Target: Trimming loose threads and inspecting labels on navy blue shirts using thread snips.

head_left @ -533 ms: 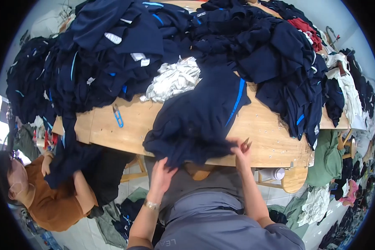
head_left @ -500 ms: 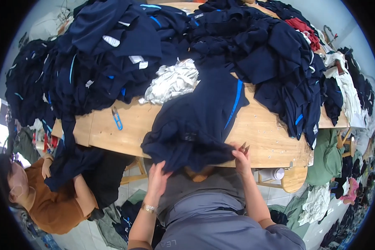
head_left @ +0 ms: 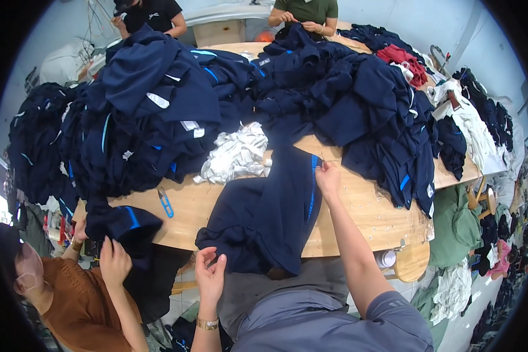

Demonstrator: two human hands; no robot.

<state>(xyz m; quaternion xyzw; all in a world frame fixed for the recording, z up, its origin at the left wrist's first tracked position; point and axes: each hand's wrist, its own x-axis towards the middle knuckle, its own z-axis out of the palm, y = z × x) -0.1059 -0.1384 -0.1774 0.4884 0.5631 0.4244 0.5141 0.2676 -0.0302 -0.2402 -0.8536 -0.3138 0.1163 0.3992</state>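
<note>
Apparently handling an edge, pinching navy garment (head_left: 276, 211) at 2 o'clock in closed right grip (head_left: 329, 179), with half-open, seemingly empty left grip (head_left: 210, 276) near 7, next requiring steady tension.

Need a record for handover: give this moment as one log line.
left hand: open, beside navy garment | right hand: at garment's blue strip, grip unclear | blue snips, white pile: on table

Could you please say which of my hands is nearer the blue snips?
Left. The left hand is nearer you and right of the blue snips; the right hand is farther right, at the navy garment.
</note>
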